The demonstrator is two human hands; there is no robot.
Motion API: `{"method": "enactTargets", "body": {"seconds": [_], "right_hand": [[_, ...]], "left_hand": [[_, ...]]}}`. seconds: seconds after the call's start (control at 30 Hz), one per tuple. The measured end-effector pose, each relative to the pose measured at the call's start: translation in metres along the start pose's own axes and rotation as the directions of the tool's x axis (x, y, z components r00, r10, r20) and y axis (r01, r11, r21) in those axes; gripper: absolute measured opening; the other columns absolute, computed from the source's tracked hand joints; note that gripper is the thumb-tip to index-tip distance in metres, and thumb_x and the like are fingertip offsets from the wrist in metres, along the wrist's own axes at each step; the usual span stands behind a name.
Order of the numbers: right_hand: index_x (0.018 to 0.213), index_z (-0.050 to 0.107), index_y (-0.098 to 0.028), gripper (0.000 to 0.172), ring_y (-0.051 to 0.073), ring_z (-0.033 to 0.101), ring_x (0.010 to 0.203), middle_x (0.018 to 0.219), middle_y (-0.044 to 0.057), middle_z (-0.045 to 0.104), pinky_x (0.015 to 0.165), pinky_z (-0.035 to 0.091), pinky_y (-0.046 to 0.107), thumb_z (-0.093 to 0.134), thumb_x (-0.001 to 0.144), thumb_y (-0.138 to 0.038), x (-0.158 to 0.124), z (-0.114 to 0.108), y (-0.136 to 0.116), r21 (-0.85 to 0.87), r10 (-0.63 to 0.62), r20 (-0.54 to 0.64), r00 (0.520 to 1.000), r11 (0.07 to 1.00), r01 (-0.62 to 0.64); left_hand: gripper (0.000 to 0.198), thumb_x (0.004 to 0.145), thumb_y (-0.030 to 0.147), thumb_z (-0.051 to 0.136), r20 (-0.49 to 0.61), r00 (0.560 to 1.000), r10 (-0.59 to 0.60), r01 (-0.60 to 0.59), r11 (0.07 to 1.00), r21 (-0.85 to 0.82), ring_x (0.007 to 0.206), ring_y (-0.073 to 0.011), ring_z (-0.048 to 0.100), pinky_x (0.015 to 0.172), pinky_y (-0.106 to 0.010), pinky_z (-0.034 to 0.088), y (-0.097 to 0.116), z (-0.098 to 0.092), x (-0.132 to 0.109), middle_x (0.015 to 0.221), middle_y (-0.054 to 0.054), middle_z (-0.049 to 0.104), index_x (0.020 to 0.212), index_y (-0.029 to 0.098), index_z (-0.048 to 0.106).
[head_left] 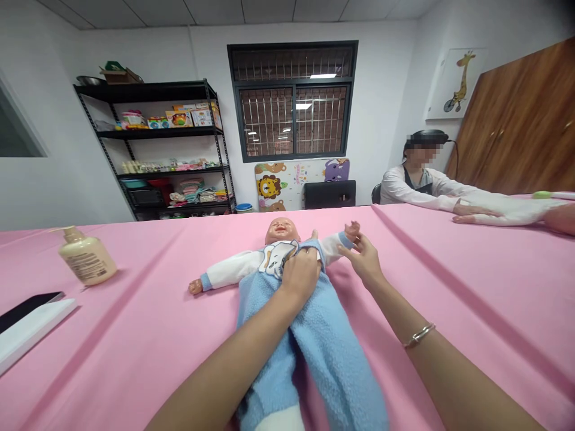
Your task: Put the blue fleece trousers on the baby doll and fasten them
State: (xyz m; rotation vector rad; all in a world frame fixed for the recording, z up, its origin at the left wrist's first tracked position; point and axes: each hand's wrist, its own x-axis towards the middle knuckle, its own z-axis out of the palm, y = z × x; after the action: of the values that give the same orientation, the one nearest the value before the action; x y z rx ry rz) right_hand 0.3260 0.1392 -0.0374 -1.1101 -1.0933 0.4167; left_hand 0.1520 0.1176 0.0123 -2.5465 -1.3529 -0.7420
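Note:
A baby doll [281, 228] lies on its back on the pink cloth, its head at the far end. It wears a blue fleece romper [339, 335] with white sleeves, blue cuffs and an animal face on the chest. My left hand [303, 269] is closed on the romper's upper edge at the chest, thumb pointing up; part of the edge is hidden under the fingers. My right hand [366, 260] pinches the blue sleeve cuff [346, 239] beside the doll's raised hand. The doll's other arm [229, 270] stretches out to the left, touched by neither hand.
A pump bottle [87, 257] stands on the pink cloth [157, 335] at the left, near a dark phone and a white box [36, 329]. At the far right, another person [420, 173] has hands on white clothing. Stocked shelves [162, 129] stand behind the table.

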Motion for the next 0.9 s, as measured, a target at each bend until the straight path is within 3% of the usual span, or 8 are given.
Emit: {"method": "enactTargets", "body": {"seconds": [0.13, 0.23, 0.43, 0.53, 0.6, 0.7, 0.8, 0.9], "right_hand": [[0.123, 0.05, -0.021, 0.052, 0.022, 0.049, 0.108, 0.116, 0.007, 0.053, 0.092, 0.042, 0.038, 0.053, 0.071, -0.017, -0.013, 0.016, -0.018, -0.327, -0.197, 0.256, 0.946, 0.904, 0.276], [0.115, 0.058, -0.023, 0.052, 0.019, 0.047, 0.111, 0.118, 0.006, 0.051, 0.095, 0.04, 0.034, 0.041, 0.069, -0.005, -0.022, 0.024, -0.029, -0.379, -0.177, 0.411, 0.894, 0.859, 0.344], [0.095, 0.064, -0.018, 0.037, 0.021, 0.04, 0.12, 0.125, 0.006, 0.049, 0.088, 0.044, 0.03, 0.05, 0.062, -0.014, -0.03, 0.027, -0.051, 0.003, -0.089, 0.529, 0.844, 0.995, 0.103], [0.082, 0.065, -0.016, 0.023, 0.022, 0.047, 0.112, 0.113, 0.007, 0.056, 0.095, 0.038, 0.034, 0.056, 0.063, -0.024, -0.029, 0.028, -0.053, 0.042, -0.059, 0.436, 0.898, 0.998, 0.045], [0.078, 0.062, -0.014, 0.022, 0.02, 0.055, 0.096, 0.094, 0.007, 0.062, 0.086, 0.044, 0.034, 0.058, 0.063, -0.031, -0.028, 0.028, -0.047, 0.083, 0.046, 0.337, 0.94, 0.993, -0.079], [0.08, 0.06, -0.015, 0.029, 0.014, 0.055, 0.074, 0.076, 0.002, 0.06, 0.066, 0.048, 0.027, 0.062, 0.06, -0.035, -0.026, 0.027, -0.035, 0.233, 0.252, 0.227, 0.941, 0.924, -0.303], [0.077, 0.058, -0.016, 0.03, 0.01, 0.051, 0.066, 0.074, -0.001, 0.056, 0.056, 0.045, 0.02, 0.068, 0.055, -0.033, -0.024, 0.027, -0.025, 0.371, 0.35, 0.183, 0.918, 0.841, -0.395], [0.075, 0.056, -0.015, 0.03, 0.008, 0.049, 0.058, 0.068, -0.002, 0.054, 0.05, 0.042, 0.018, 0.071, 0.054, -0.032, -0.022, 0.027, -0.02, 0.442, 0.405, 0.22, 0.888, 0.77, -0.46]], "left_hand": [[0.05, 0.086, 0.019, 0.044, -0.105, 0.994, 0.005, -0.006, 1.0, -0.009, 0.104, -0.0235, 0.054, 0.086, -0.03, 0.045, -0.001, 0.003, 0.002, 0.109, -0.016, 0.057, 0.133, 0.009, 0.031], [0.042, 0.085, 0.019, 0.045, -0.135, 0.989, 0.056, -0.058, 0.998, -0.017, 0.112, -0.0228, 0.047, 0.095, -0.031, 0.039, -0.003, 0.003, 0.003, 0.115, -0.016, 0.054, 0.125, 0.01, 0.04], [0.032, 0.082, 0.013, 0.044, 0.035, 0.996, 0.085, -0.089, 0.986, 0.14, 0.09, -0.0243, 0.058, 0.077, -0.033, 0.048, 0.001, -0.006, 0.004, 0.101, -0.014, 0.058, 0.113, 0.011, 0.05], [0.031, 0.082, 0.015, 0.045, 0.079, 0.996, 0.05, -0.062, 0.985, 0.159, 0.085, -0.0247, 0.059, 0.073, -0.034, 0.049, 0.003, -0.008, 0.004, 0.099, -0.014, 0.057, 0.113, 0.011, 0.048], [0.025, 0.084, 0.02, 0.046, 0.099, 0.993, 0.057, -0.07, 0.989, 0.134, 0.083, -0.0252, 0.059, 0.074, -0.036, 0.048, 0.002, -0.007, 0.004, 0.095, -0.012, 0.058, 0.108, 0.013, 0.05], [0.022, 0.083, 0.024, 0.052, 0.044, 0.984, 0.173, -0.175, 0.984, 0.04, 0.09, -0.0251, 0.056, 0.08, -0.038, 0.046, -0.004, -0.003, 0.004, 0.098, -0.009, 0.057, 0.104, 0.016, 0.051], [0.031, 0.081, 0.019, 0.056, -0.058, 0.948, 0.313, -0.319, 0.933, -0.166, 0.097, -0.0199, 0.052, 0.087, -0.033, 0.043, -0.011, 0.002, 0.005, 0.105, -0.006, 0.055, 0.111, 0.017, 0.048], [0.043, 0.075, 0.014, 0.062, -0.145, 0.939, 0.311, -0.342, 0.88, -0.33, 0.101, -0.0174, 0.05, 0.091, -0.029, 0.04, -0.014, 0.006, 0.005, 0.109, -0.005, 0.055, 0.114, 0.015, 0.044]]}}
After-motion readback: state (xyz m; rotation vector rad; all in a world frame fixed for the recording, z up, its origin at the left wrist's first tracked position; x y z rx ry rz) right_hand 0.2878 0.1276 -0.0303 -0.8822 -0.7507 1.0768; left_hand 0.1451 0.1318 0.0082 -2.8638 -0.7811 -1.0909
